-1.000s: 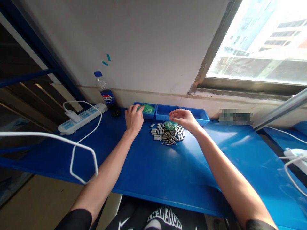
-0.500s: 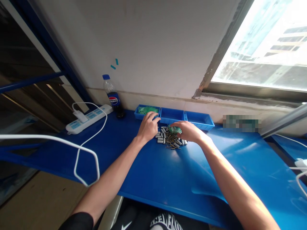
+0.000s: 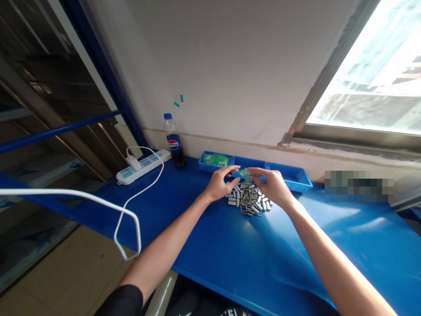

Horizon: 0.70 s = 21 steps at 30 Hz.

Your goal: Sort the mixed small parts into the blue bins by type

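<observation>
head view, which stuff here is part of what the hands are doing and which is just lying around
In hand:
left hand
right hand
green piece
parts pile
trays

Lying about:
bottle
power strip
white cable

A person's left hand [image 3: 219, 184] and right hand [image 3: 274, 188] meet at centre frame over a pile of small metal parts [image 3: 248, 199] on a blue table [image 3: 230, 245], both pinching a small green board [image 3: 246, 174]. Behind them sit three blue trays [image 3: 302, 182]; a cola bottle [image 3: 173, 141] and power strip [image 3: 143, 166] stand toward the left.
</observation>
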{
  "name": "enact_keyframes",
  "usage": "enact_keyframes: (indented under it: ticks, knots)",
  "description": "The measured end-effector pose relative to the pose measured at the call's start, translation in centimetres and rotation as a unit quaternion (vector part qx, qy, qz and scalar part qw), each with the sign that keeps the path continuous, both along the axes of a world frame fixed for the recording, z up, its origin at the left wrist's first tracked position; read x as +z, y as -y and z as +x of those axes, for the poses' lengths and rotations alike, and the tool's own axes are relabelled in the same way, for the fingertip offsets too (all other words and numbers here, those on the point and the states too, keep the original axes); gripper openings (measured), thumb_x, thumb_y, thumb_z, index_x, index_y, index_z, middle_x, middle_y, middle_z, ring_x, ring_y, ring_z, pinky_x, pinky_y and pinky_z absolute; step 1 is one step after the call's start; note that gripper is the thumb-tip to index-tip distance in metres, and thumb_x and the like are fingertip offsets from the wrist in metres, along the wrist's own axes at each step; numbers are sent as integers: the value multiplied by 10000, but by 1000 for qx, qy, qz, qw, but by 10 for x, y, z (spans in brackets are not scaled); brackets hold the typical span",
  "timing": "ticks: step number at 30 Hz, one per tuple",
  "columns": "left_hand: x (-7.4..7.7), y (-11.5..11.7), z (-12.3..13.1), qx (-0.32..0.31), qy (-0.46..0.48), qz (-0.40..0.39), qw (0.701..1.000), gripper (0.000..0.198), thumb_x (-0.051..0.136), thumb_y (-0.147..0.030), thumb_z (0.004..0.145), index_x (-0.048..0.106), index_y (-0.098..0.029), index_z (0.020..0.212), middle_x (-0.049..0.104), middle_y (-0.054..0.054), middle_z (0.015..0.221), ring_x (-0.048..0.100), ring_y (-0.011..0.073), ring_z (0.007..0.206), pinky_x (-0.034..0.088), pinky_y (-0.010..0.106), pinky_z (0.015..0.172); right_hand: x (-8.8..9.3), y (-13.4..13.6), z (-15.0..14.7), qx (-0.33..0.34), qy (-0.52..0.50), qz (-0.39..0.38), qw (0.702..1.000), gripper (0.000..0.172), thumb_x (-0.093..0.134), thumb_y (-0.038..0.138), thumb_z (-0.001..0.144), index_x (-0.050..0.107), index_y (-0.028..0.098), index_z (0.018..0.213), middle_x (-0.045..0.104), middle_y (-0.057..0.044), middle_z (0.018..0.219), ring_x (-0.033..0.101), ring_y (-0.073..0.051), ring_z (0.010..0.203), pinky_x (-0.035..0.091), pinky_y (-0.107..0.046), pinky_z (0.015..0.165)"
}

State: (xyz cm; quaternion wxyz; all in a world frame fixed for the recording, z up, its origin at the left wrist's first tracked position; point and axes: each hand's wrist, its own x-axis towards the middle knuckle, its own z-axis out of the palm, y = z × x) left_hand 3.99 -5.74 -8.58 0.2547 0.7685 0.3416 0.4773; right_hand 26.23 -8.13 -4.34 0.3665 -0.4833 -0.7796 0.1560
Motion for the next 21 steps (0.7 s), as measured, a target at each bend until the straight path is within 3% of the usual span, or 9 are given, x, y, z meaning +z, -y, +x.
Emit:
enact_keyframes:
  ticks: [3, 5, 9, 13, 17, 21]
  knots:
    - [0, -2, 2, -31, 121, -81, 989, 326, 769, -373, 880, 710, -152, 1112, 784, 99, 1027, 762, 216, 896, 630, 332, 836, -6, 3, -13, 3, -202, -91, 975, 435, 758, 493, 872, 681, 218, 1199, 820, -88, 945, 785, -286, 842, 610, -358, 711]
    - [1, -4, 1, -24, 162, -105, 981, 303, 793, -398, 855, 715, -144, 1001, 786, 91, 959, 765, 211, 860, 629, 321, 815, -11, 4, -21, -12, -267, -129, 955, 505, 797, 595, 802, 670, 207, 1099, 807, -81, 823, 772, -277, 749, 590, -339, 649]
    - [5, -10, -5, 36, 171, -74, 982, 242, 793, -378, 853, 738, -154, 928, 789, 81, 934, 761, 198, 838, 621, 298, 782, -16, 3, -31, -37, -285, -157, 945, 544, 783, 681, 768, 699, 203, 1015, 806, -103, 848, 780, -289, 824, 598, -356, 719]
    - [10, -18, -21, 155, 163, -4, 974, 179, 767, -331, 876, 743, -164, 935, 788, 66, 902, 763, 186, 811, 627, 281, 762, -16, 3, -31, -34, -271, -151, 950, 491, 766, 639, 814, 715, 220, 1065, 810, -98, 937, 780, -278, 898, 590, -354, 772]
    - [10, -29, -44, 250, 97, 70, 961, 177, 671, -271, 952, 745, -179, 1084, 803, 78, 984, 779, 203, 895, 640, 291, 782, -13, 4, -29, 2, -261, -169, 951, 457, 763, 603, 837, 718, 218, 1081, 807, -92, 913, 773, -266, 883, 572, -337, 743]
    - [2, -39, -56, 263, -97, 145, 949, 344, 489, -71, 983, 772, -178, 1147, 769, 106, 1226, 711, 245, 1192, 567, 427, 1083, -11, 6, -29, 27, -252, -183, 950, 463, 756, 597, 847, 716, 208, 1096, 802, -91, 889, 769, -263, 870, 571, -350, 772]
